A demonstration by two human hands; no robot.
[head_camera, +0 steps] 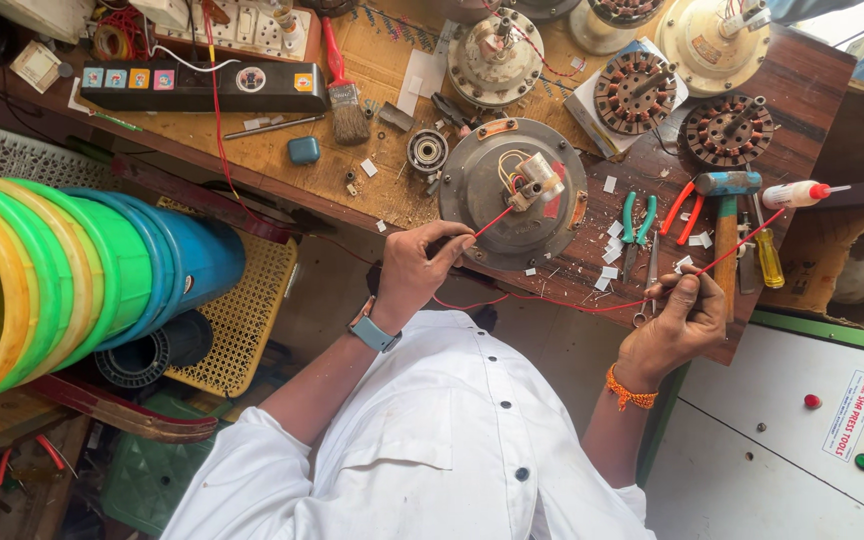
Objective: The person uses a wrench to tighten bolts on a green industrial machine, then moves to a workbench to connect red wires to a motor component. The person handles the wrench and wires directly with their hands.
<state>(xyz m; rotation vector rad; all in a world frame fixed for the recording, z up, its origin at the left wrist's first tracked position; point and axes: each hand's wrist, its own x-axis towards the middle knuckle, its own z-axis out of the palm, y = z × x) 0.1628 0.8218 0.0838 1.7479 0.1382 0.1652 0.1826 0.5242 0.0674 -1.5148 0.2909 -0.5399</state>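
Your left hand (420, 268) is raised at the bench edge, fingertips pinched on a red wire (552, 300) just below the round grey fan motor housing (512, 195). Your right hand (674, 325) pinches the same wire near the hammer (725, 235), wrist bent.

**Counted Around the Grey Motor Plate**

One round grey metal motor plate (512, 195) is seen. Behind it, three cream round motor housings (497, 55) are counted; to its right, two copper-wound stator cores (635, 92). Right of it lie one green-handled pliers (637, 225), one orange-handled pliers (685, 210) and one wooden-handled hammer (727, 230). Left of it, one red-handled brush (344, 85) lies.
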